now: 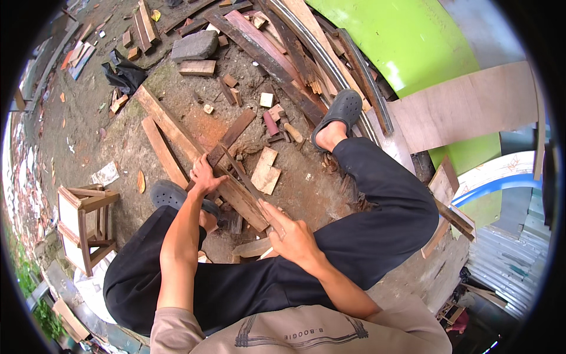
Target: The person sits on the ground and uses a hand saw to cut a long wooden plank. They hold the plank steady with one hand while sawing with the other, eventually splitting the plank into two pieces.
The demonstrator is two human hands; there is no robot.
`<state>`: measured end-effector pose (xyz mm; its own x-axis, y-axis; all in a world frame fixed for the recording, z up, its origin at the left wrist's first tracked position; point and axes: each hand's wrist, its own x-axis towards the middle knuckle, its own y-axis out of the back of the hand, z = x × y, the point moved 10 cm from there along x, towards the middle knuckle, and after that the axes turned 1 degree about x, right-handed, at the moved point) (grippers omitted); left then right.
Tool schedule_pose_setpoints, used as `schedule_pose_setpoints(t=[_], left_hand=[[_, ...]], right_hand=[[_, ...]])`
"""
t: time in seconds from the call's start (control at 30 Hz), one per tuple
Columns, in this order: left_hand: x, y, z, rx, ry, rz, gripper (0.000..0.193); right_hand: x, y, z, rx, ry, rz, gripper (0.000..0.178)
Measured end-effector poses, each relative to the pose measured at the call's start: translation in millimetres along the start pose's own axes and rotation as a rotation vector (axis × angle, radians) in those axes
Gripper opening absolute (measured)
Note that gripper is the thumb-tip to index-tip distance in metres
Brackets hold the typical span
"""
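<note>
- The ground (306,189) is bare, damp dirt with a rusty orange patch and wood chips strewn over it.
- A long plank (177,133) lies slantwise across it, with a thinner plank (162,150) just beside it on the left.
- A dark strip of wood (233,134) rests crossing the long plank.
- A pale flat offcut (266,171) lies near the middle.
- A grey stone block (194,45) sits at the top, a short wooden block (197,68) just below it.
- A crumpled black sheet (124,74) lies to the left.
- A small wooden stool (85,227) stands at the left edge.
- Long curved dark boards (265,53) are piled at the upper right.
- Two grey slip-on shoes stand on the dirt, the one at the right (339,112) against the boards.
</note>
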<state>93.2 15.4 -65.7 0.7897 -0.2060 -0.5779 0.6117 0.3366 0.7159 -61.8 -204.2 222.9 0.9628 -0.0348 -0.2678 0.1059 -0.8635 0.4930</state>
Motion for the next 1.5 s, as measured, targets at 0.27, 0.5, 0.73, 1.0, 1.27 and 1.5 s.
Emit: schedule_pose_setpoints(t=[0.27,0.5,0.73,1.0,1.27,1.5], left_hand=[[8,-1,2,-0.043,-0.083,0.045,0.125],[0,1,8,-0.021,-0.011,-0.006,0.125],[4,-2,-2,-0.029,-0.02,0.024,0.123],[2,6,0,-0.022,-0.016,0.063,0.122],[3,-2,2,-0.045,-0.03,0.071,0.124],[4,4,5,-0.032,0.003,0.049,0.123]], right_hand=[[109,-64,28,-0.016,-0.129,-0.066,0.062],[-19,7,-21,-0.083,-0.067,-0.082,0.069],[61,-27,-4,-0.15,-0.134,-0.152,0.069],[-4,-27,7,-0.125,-0.102,-0.097,0.075],[94,-63,23,-0.046,-0.181,-0.104,0.064],[32,-40,11,-0.08,-0.072,-0.007,0.065]])
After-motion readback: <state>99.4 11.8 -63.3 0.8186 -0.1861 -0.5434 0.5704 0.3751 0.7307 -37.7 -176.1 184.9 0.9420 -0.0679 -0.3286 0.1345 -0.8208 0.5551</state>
